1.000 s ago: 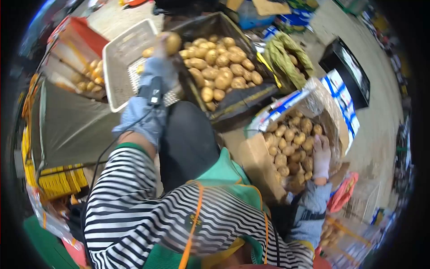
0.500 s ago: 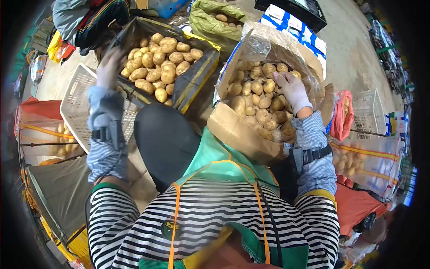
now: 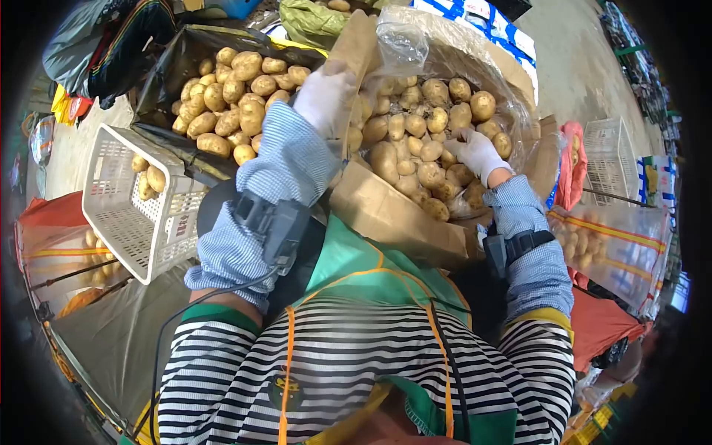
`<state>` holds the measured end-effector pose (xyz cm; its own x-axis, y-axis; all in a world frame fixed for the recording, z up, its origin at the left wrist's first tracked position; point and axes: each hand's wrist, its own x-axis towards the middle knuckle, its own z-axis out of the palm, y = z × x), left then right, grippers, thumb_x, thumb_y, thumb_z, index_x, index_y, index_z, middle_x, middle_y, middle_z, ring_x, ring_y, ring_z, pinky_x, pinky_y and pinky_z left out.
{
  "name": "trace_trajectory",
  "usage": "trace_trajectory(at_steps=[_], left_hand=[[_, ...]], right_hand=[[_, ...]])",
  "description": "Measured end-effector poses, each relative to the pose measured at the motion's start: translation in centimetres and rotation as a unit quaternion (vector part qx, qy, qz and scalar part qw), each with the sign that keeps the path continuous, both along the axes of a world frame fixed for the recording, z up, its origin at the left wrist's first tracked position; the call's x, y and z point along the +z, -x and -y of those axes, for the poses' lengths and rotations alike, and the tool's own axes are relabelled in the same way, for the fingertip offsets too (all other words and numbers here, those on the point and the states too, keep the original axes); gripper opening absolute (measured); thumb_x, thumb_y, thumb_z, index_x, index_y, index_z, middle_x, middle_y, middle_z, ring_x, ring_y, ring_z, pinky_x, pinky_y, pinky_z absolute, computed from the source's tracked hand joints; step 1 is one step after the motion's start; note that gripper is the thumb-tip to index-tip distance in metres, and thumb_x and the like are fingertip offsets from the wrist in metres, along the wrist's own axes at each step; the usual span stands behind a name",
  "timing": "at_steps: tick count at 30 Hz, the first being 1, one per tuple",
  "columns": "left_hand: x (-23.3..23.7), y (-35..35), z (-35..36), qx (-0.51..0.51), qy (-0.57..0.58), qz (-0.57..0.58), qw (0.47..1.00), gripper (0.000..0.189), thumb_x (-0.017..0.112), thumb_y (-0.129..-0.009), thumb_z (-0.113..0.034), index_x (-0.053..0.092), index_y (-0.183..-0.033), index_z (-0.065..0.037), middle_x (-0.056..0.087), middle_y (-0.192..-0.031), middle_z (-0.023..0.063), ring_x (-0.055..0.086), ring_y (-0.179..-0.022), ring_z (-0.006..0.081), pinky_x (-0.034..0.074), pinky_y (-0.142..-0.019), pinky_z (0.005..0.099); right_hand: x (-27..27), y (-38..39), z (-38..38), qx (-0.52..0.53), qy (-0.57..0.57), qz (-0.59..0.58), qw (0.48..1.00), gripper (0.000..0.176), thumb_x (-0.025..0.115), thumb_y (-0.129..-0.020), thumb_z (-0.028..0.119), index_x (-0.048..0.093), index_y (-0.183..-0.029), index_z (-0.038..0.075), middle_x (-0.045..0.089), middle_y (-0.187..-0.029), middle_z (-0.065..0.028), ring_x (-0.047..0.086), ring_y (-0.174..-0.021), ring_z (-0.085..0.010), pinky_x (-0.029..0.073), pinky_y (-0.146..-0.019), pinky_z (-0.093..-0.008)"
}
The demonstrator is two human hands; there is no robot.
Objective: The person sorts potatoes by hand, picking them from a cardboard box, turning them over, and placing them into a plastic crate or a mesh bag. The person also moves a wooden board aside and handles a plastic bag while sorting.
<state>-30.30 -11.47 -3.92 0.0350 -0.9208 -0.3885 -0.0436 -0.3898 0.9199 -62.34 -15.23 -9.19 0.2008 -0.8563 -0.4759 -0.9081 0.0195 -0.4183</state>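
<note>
A cardboard box (image 3: 400, 211) lined with clear plastic stands in front of me, full of potatoes (image 3: 383, 162). My left hand (image 3: 325, 102), in a white glove, is closed round the raised cardboard flap (image 3: 354, 50) on the box's left side; its fingertips are partly hidden. Inside the box, my gloved right hand (image 3: 480, 154) reaches in from the right. Its fingers are bent and pressed together on a potato (image 3: 449, 157), which is mostly hidden by them. Left of the box is a black-lined container (image 3: 159, 89) heaped with larger, cleaner-looking potatoes (image 3: 251, 115).
A white plastic crate (image 3: 137, 245) holding several potatoes stands at left, tilted in view. Behind the box are a green sack (image 3: 308, 22) and a blue-and-white package (image 3: 475, 18). Another person's dark trouser leg (image 3: 133, 48) shows at upper left. Mesh sacks (image 3: 615, 233) stand at right.
My left hand has moved right, from beside the black-lined container to the box flap, which now stands raised. My right hand has shifted slightly down and left among the potatoes. Potatoes in the white crate are now visible.
</note>
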Motion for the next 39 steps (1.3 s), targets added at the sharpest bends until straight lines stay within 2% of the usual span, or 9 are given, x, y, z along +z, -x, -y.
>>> trace_trajectory(at_steps=[2,6,11,25,28,29,30,34,39], left_hand=[[-1.5,-2.2,0.6,0.038,-0.038,-0.306,0.951,0.040,0.046,-0.096,-0.014,0.045,-0.136,-0.008,0.056,-0.130,0.0077,0.060,-0.109,0.0235,0.047,-0.090,0.0452],[-6.3,-4.4,1.0,-0.088,0.162,0.044,0.982,0.038,0.046,-0.098,-0.023,0.045,-0.134,-0.012,0.057,-0.128,0.0055,0.056,-0.115,0.0222,0.043,-0.093,0.0436],[0.1,-2.4,1.4,0.127,-0.101,-0.165,0.973,0.035,0.051,-0.095,-0.019,0.049,-0.128,-0.009,0.061,-0.115,0.0073,0.060,-0.107,0.0198,0.049,-0.085,0.0351],[0.5,-2.1,1.1,0.111,-0.096,-0.147,0.978,0.038,0.044,-0.100,-0.026,0.046,-0.134,-0.008,0.053,-0.131,0.0081,0.059,-0.111,0.0209,0.045,-0.094,0.0358],[0.6,-2.3,0.9,0.105,-0.088,-0.141,0.980,0.036,0.043,-0.101,-0.021,0.045,-0.134,-0.008,0.051,-0.131,0.0077,0.060,-0.110,0.0216,0.046,-0.094,0.0363],[0.3,-2.6,0.8,0.082,-0.078,-0.131,0.985,0.036,0.045,-0.100,-0.021,0.046,-0.133,-0.008,0.054,-0.128,0.0076,0.060,-0.110,0.0218,0.047,-0.092,0.0342],[0.0,-2.7,0.8,0.057,-0.068,-0.121,0.989,0.035,0.047,-0.099,-0.020,0.047,-0.132,-0.007,0.057,-0.124,0.0075,0.060,-0.111,0.0220,0.048,-0.091,0.0320],[-0.8,-1.4,1.1,0.073,-0.012,-0.080,0.994,0.039,0.054,-0.097,-0.025,0.050,-0.130,-0.004,0.062,-0.109,0.0055,0.062,-0.096,0.0162,0.049,-0.080,0.0257],[1.4,4.5,-1.0,-0.061,0.160,-0.141,0.975,0.057,0.061,-0.094,-0.038,0.046,-0.135,0.000,0.059,-0.106,0.0038,0.052,-0.076,0.0035,0.045,-0.063,0.0162]], right_hand=[[-2.5,-0.5,1.0,0.003,-0.028,-0.001,1.000,0.046,0.066,-0.081,0.033,0.063,-0.115,0.001,0.066,-0.106,-0.0245,0.064,-0.102,-0.0354,0.048,-0.090,-0.0388],[-7.1,-4.4,4.2,-0.001,0.016,0.075,0.997,0.041,0.061,-0.082,0.026,0.063,-0.116,0.002,0.064,-0.114,-0.0243,0.061,-0.107,-0.0357,0.047,-0.095,-0.0387],[-12.6,-11.1,10.3,0.180,0.387,-0.062,0.902,0.045,0.063,-0.081,0.021,0.059,-0.122,0.002,0.065,-0.109,-0.0236,0.063,-0.100,-0.0366,0.045,-0.095,-0.0393],[-14.3,-12.1,11.0,-0.005,0.045,-0.041,0.998,0.043,0.063,-0.083,0.021,0.058,-0.122,0.003,0.066,-0.103,-0.0210,0.063,-0.092,-0.0367,0.046,-0.094,-0.0405],[-12.6,-10.2,9.7,0.315,0.086,-0.080,0.942,0.038,0.064,-0.087,0.028,0.062,-0.116,0.004,0.068,-0.101,-0.0156,0.066,-0.088,-0.0300,0.052,-0.082,-0.0392],[-10.7,-10.1,8.1,0.062,-0.088,0.135,0.985,0.039,0.061,-0.091,0.031,0.060,-0.119,0.005,0.069,-0.101,-0.0136,0.067,-0.088,-0.0267,0.053,-0.075,-0.0368],[-9.0,-10.0,6.9,-0.200,-0.248,0.333,0.887,0.040,0.058,-0.094,0.034,0.058,-0.121,0.005,0.069,-0.102,-0.0116,0.068,-0.089,-0.0234,0.055,-0.068,-0.0344],[-1.7,-7.4,3.2,-0.196,-0.419,0.565,0.683,0.059,0.046,-0.095,0.053,0.047,-0.136,0.010,0.064,-0.119,-0.0095,0.066,-0.086,-0.0241,0.052,-0.059,-0.0322],[8.2,-5.1,-3.0,-0.162,-0.438,0.642,0.608,0.065,0.040,-0.093,0.060,0.047,-0.136,0.012,0.063,-0.117,-0.0188,0.068,-0.088,-0.0310,0.054,-0.052,-0.0314]])
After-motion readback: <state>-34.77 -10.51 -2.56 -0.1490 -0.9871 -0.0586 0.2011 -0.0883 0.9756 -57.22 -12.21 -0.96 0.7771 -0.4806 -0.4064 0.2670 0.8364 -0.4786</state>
